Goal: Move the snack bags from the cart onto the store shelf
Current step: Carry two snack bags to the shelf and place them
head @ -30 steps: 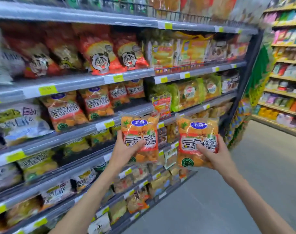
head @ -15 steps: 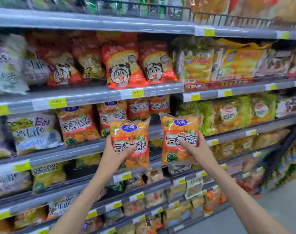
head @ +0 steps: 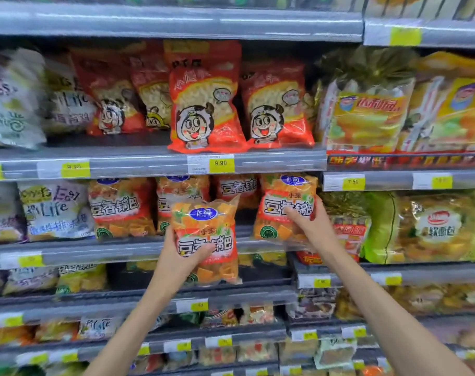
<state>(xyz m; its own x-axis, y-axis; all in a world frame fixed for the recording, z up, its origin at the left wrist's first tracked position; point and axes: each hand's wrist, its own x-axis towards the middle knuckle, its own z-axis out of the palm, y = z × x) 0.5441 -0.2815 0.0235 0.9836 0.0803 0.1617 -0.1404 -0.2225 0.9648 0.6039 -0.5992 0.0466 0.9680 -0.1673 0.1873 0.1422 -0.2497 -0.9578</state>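
Glossy plastic snack bags (head: 205, 237); smooth grey shelf edge (head: 138, 165).

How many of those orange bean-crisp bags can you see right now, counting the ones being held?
5: three standing on the shelf at left, middle and behind; one in the left hand, one in the right hand. More may hide behind.

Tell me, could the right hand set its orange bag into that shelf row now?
Probably yes: the right hand holds its orange bag at the shelf edge, with nothing in front.
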